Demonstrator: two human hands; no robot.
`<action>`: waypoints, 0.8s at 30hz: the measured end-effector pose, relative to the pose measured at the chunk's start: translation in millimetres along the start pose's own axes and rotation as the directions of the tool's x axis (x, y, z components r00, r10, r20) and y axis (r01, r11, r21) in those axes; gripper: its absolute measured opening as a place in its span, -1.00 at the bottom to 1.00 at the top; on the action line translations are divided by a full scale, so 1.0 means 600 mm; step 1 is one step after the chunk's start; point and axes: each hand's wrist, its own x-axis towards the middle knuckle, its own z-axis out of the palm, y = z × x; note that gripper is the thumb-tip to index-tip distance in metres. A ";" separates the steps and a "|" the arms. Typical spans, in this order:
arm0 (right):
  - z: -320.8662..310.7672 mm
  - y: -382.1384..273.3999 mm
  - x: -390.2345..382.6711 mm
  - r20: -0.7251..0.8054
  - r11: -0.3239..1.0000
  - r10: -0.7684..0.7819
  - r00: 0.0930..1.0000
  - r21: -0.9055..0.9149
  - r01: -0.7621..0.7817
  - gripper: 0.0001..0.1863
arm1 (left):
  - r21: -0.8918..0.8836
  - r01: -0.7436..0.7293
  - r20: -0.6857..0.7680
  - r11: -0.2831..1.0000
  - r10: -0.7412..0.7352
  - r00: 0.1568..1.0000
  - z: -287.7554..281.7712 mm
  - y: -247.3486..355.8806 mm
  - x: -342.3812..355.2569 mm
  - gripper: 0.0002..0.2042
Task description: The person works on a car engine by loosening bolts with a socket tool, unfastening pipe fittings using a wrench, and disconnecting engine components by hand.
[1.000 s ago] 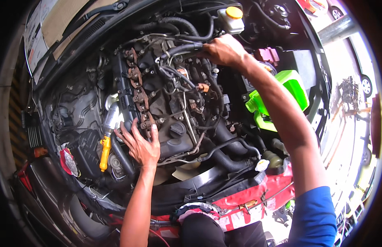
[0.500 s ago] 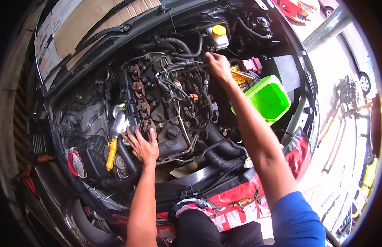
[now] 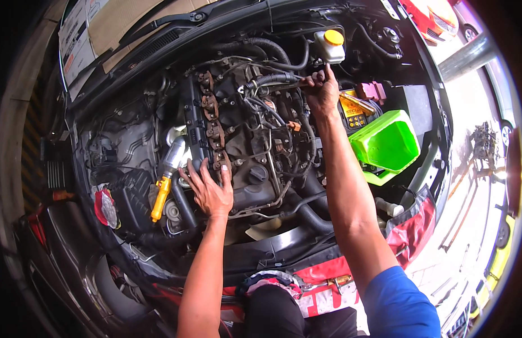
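My left hand [image 3: 210, 194] rests with spread fingers on the engine [image 3: 247, 163], at the rusty metal parts [image 3: 215, 132] along its left side. Just left of it lies a tool with a yellow handle [image 3: 161, 197] and silver body. My right hand [image 3: 323, 90] is closed on a dark bar-like tool [image 3: 295, 85] beside a corrugated hose [image 3: 264, 79], its thumb raised below the white reservoir with yellow cap [image 3: 332, 49]. What the far end of the bar meets is hard to make out.
A cut green jug [image 3: 385, 141] sits at the right beside the battery [image 3: 355, 118]. Cardboard [image 3: 126, 22] covers the upper left. A cloth [image 3: 104, 208] lies at left, a red-and-white cover [image 3: 320, 267] over the front edge. Outside are cars [image 3: 427, 17] and a metal pole [image 3: 464, 59].
The view has shifted. My right wrist has turned, its thumb now pointing up, and the forearm is more upright. More of the battery shows. My left hand stays on the engine.
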 end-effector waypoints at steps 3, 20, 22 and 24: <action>-0.003 0.001 0.003 0.033 0.999 -0.001 0.999 -0.034 0.002 -0.45 | -0.001 -0.019 -0.009 1.000 0.019 1.000 0.001 -0.004 0.000 -0.44; -0.002 -0.014 0.006 0.055 0.999 0.013 0.998 -0.030 -0.011 -0.44 | -0.292 -0.349 -0.047 0.890 0.352 0.935 -0.005 0.147 -0.008 -0.45; 0.002 -0.004 0.002 0.042 0.999 0.009 0.999 -0.036 -0.008 -0.45 | -0.157 -0.349 0.003 0.924 0.354 0.935 0.009 0.137 -0.011 -0.37; 0.000 -0.004 0.002 0.028 0.999 -0.012 1.000 -0.043 0.013 -0.48 | -0.080 -0.328 0.041 0.941 0.332 0.943 0.015 0.135 -0.012 -0.33</action>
